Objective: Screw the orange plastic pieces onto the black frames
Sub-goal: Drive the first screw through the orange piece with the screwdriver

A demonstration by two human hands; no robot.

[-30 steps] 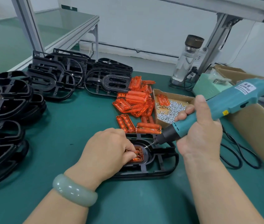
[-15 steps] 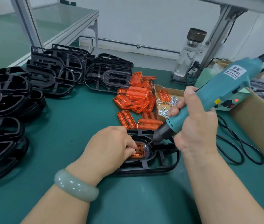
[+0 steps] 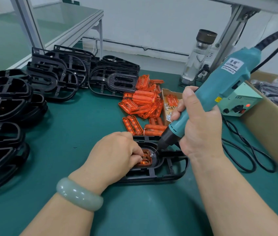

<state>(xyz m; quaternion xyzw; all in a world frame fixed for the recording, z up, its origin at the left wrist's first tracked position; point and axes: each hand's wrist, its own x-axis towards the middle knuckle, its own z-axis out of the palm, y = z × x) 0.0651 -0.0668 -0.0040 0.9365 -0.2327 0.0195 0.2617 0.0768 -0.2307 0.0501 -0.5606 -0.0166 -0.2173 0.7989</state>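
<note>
In black frame (image 3: 168, 174), left hand (image 3: 114, 155) grip pinches seated orange piece (image 3: 145, 160) to steady it; right hand (image 3: 199, 132) grip grasps electric screwdriver (image 3: 226, 82), bit tilted onto screw (image 3: 151, 155).

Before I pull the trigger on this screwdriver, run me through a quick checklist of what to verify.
1. Seating: orange piece lies in the black frame: ok.
2. Hold: left hand pinches the orange piece: ok.
3. Grip: right hand grips the electric screwdriver: ok.
4. Contact: bit tip meets the screw: ok.
5. Angle: electric screwdriver square to the black frame: not ok, it leans right.
6. Clearance: left hand clear of the bit tip: cannot tell.
</note>
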